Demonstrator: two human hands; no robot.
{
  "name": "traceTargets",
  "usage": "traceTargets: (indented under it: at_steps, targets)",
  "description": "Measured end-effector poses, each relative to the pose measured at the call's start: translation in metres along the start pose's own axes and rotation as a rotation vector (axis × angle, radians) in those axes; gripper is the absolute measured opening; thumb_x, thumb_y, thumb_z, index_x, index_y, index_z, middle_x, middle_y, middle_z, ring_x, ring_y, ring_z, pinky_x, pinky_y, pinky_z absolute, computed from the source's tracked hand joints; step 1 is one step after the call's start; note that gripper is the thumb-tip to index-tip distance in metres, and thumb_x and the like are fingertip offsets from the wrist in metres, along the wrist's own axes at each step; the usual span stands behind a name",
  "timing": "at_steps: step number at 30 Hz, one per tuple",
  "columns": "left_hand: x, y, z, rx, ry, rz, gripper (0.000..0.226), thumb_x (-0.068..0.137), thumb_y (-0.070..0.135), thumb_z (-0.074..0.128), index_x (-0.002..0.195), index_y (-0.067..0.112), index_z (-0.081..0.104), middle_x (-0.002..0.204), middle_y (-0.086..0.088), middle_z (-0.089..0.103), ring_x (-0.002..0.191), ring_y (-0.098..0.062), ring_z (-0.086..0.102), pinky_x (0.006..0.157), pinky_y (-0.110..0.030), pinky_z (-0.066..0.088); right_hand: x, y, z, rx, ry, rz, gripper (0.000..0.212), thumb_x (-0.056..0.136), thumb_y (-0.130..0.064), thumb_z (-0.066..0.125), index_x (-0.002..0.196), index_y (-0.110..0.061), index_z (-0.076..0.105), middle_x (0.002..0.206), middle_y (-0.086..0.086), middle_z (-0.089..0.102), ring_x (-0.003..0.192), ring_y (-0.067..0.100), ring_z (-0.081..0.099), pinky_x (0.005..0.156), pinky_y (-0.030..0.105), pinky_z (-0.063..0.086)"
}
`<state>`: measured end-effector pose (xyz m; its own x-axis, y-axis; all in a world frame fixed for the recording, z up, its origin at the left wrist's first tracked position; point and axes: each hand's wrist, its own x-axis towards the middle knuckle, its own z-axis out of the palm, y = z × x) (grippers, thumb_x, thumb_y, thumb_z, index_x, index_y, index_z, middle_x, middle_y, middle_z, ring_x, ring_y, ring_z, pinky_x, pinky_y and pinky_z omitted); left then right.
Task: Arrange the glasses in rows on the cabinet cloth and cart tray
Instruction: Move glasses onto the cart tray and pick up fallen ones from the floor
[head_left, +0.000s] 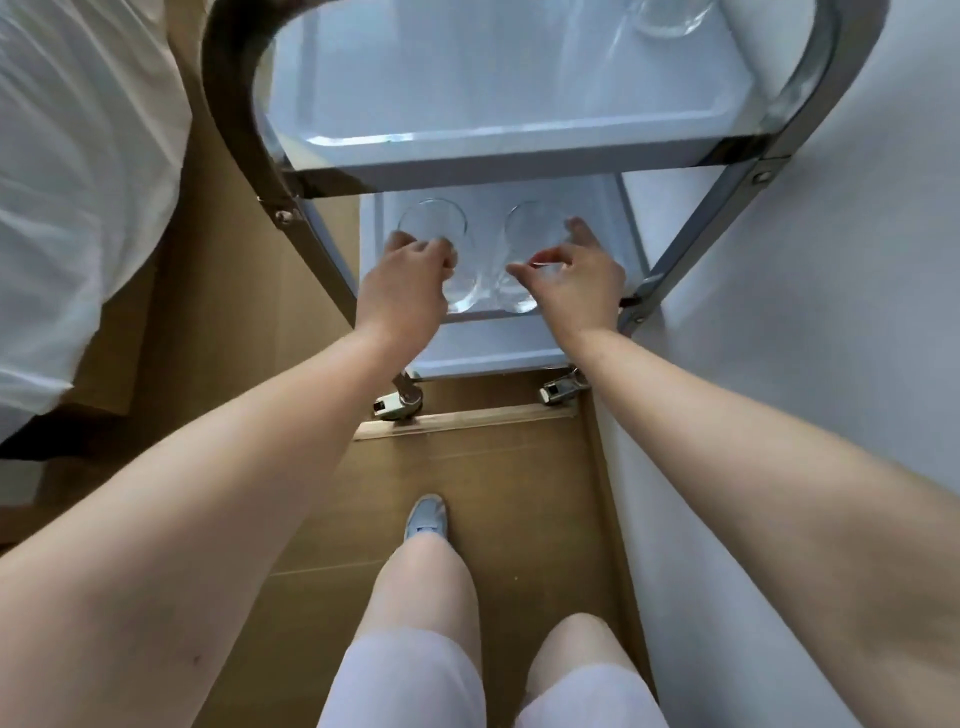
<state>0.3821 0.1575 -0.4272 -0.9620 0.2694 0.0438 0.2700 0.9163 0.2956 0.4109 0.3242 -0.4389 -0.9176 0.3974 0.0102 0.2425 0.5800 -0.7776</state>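
On the cart's lower tray (605, 208), 2 glasses stand upright, side by side. The left hand (405, 283) curls its fingers round the left glass (434, 228) at the rim. The right hand (576, 280) is spread wide, not clasping, with the right glass (530, 228) directly under its fingers.

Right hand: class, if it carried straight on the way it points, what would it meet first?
The right glass on the cart's lower shelf. It already stands between the right hand's spread fingers, though whether they touch it is unclear.
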Motion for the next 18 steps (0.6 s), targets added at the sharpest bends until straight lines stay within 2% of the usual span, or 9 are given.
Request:
traceTargets:
  at_steps: [4, 7, 10, 13, 15, 18]
  targets:
    - [0.027, -0.013, 0.024, 0.039, 0.105, 0.012, 0.028, 0.093, 0.003, 0.049, 0.118, 0.013, 0.051, 0.119, -0.008, 0.057, 0.126, -0.026, 0.038, 0.084, -0.038, 0.047, 0.032, 0.016, 0.021, 0.024, 0.016, -0.061, 0.019, 0.076, -0.035, 0.077, 0.08, -0.018, 0.068, 0.144, -0.003, 0.046, 0.13, 0.013, 0.046, 0.1, 0.014, 0.03]
    - [0.046, -0.02, 0.046, 0.058, 0.186, 0.022, 0.031, 0.091, 0.001, 0.048, 0.119, 0.012, 0.05, 0.12, -0.008, 0.057, 0.125, -0.027, 0.039, 0.093, -0.036, 0.041, 0.053, 0.027, 0.035, 0.011, 0.045, -0.121, 0.025, 0.074, -0.04, 0.077, 0.083, -0.02, 0.066, 0.14, -0.003, 0.051, 0.126, 0.012, 0.05, 0.101, 0.015, 0.034]
    - [0.066, -0.024, 0.063, 0.11, 0.268, 0.082, 0.031, 0.09, 0.002, 0.048, 0.12, 0.012, 0.051, 0.122, -0.007, 0.057, 0.123, -0.028, 0.041, 0.101, -0.035, 0.033, 0.076, 0.035, 0.049, 0.002, 0.144, -0.213, 0.034, 0.071, -0.047, 0.077, 0.087, -0.022, 0.061, 0.126, -0.004, 0.062, 0.111, 0.012, 0.061, 0.091, 0.014, 0.041]
    - [0.088, -0.027, 0.073, 0.072, 0.386, 0.121, 0.028, 0.089, 0.004, 0.047, 0.115, 0.011, 0.055, 0.119, -0.006, 0.059, 0.122, -0.029, 0.042, 0.1, -0.033, 0.029, 0.096, 0.039, 0.06, 0.087, 0.233, -0.296, 0.054, 0.068, -0.043, 0.08, 0.105, -0.011, 0.056, 0.103, -0.008, 0.063, 0.097, 0.013, 0.062, 0.078, 0.013, 0.038]
    - [0.103, -0.029, 0.082, 0.032, 0.433, 0.16, 0.026, 0.089, 0.006, 0.047, 0.113, 0.011, 0.057, 0.121, -0.008, 0.055, 0.124, -0.031, 0.039, 0.101, -0.033, 0.028, 0.104, 0.046, 0.069, 0.214, 0.258, -0.326, 0.068, 0.068, -0.038, 0.082, 0.117, -0.007, 0.046, 0.111, -0.003, 0.061, 0.095, 0.013, 0.059, 0.081, 0.016, 0.042]
    - [0.114, -0.033, 0.102, -0.07, 0.533, 0.206, 0.023, 0.086, 0.019, 0.059, 0.106, 0.009, 0.057, 0.138, -0.016, 0.04, 0.13, -0.038, 0.034, 0.104, -0.033, 0.032, 0.109, 0.063, 0.086, 0.357, 0.226, -0.33, 0.083, 0.071, -0.036, 0.081, 0.135, -0.01, 0.034, 0.137, 0.003, 0.052, 0.114, 0.016, 0.058, 0.097, 0.022, 0.044]
